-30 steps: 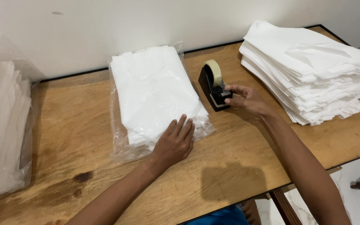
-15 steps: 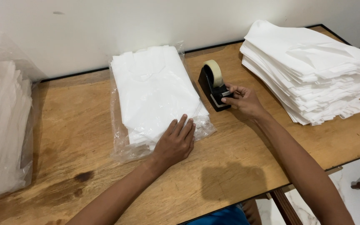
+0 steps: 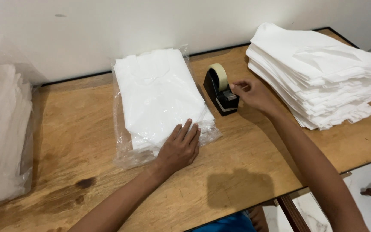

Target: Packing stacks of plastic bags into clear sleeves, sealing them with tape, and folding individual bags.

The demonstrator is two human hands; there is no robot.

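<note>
A folded white garment in a clear plastic bag (image 3: 159,94) lies in the middle of the wooden table (image 3: 245,172). My left hand (image 3: 180,148) rests flat on the bag's near end, pressing it down. To the right of the bag stands a black tape dispenser (image 3: 220,92) with a roll of pale tape. My right hand (image 3: 250,93) is at the dispenser's cutter end, fingertips pinching the loose end of the tape.
A tall stack of folded white garments (image 3: 318,73) sits at the table's right end. A bulky plastic-wrapped pile of white items (image 3: 1,133) fills the left edge. A white wall (image 3: 151,25) runs behind the table. Tiled floor (image 3: 366,210) shows at lower right.
My right hand has lifted slightly at the dispenser's cutter, fingertips now drawing the tape end. My left hand stays on the bag.
</note>
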